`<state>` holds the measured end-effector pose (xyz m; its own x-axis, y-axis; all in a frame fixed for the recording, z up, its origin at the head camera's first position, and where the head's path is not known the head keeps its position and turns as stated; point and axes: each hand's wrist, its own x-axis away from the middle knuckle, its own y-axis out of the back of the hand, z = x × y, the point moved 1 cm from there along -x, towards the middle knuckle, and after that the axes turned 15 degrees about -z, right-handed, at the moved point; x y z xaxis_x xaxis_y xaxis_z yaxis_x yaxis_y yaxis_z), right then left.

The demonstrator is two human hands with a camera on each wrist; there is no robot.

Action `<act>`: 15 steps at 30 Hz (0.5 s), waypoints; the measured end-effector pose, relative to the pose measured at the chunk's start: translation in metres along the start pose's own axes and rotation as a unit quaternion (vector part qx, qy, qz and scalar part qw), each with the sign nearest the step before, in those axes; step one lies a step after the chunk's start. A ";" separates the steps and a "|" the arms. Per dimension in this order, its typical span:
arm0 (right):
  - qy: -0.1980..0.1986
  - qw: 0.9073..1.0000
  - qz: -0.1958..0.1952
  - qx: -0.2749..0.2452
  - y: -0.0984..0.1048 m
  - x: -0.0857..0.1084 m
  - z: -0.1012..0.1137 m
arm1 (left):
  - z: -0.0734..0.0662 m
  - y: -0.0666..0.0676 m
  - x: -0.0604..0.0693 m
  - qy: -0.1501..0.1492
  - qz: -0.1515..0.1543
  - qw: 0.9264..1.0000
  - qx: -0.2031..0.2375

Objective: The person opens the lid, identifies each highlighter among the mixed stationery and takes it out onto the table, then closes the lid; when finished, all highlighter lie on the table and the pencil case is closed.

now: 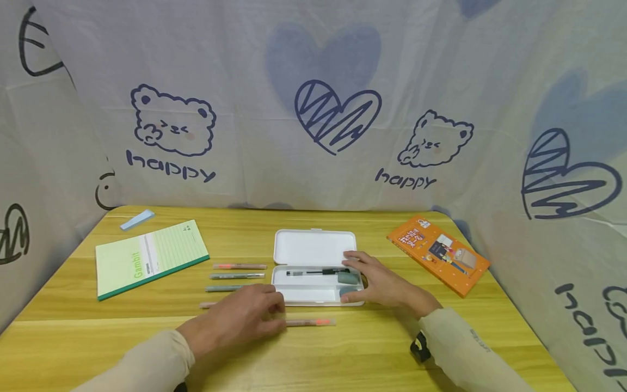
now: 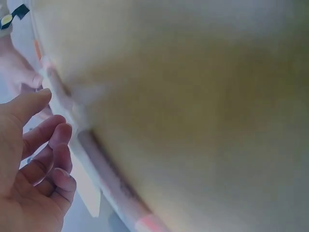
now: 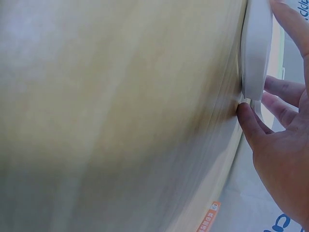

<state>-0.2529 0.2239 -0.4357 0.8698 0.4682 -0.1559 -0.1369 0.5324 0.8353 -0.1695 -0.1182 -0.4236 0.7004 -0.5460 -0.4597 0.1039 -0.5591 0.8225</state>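
An open white pencil case (image 1: 313, 247) lies mid-table, lid folded back. Inside are a black pen (image 1: 318, 271), a grey-green eraser (image 1: 348, 278) and a blue-grey item (image 1: 346, 293) partly behind the right thumb. My right hand (image 1: 384, 280) grips the case's right end, thumb at the near corner, other fingers along the end. Loosely curled and holding nothing, my left hand (image 1: 240, 318) hovers left of the case. By its fingertips a pinkish pen (image 1: 311, 322) lies on the table, its left end hidden. Another pen (image 1: 207, 305) is mostly covered by that hand.
Left of the case lie a pinkish pen (image 1: 240, 266), a grey pen (image 1: 237, 276) and a green pen (image 1: 226, 288). Farther left are a green notepad (image 1: 171, 245) and a pale blue strip (image 1: 137, 219). An orange book (image 1: 441, 253) lies right. Printed cloth (image 1: 254, 81) hangs behind.
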 end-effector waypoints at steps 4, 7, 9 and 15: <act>-0.002 1.000 0.001 -0.002 0.000 0.000 0.000 | 0.009 0.008 -0.007 0.001 -0.015 1.000 -0.003; -0.002 1.000 0.000 -0.002 0.001 0.000 0.001 | 0.019 0.013 -0.012 0.003 -0.021 1.000 -0.015; 0.000 1.000 -0.001 -0.001 0.001 0.000 0.001 | 0.025 0.015 -0.014 0.015 -0.021 0.999 -0.028; 0.004 1.000 -0.002 0.002 0.000 0.000 0.001 | 0.036 0.015 -0.017 0.044 -0.006 0.997 -0.065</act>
<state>-0.2526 0.2233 -0.4351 0.8663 0.4721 -0.1634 -0.1317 0.5312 0.8369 -0.2047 -0.1396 -0.4159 0.7565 -0.4798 -0.4443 0.1994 -0.4778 0.8555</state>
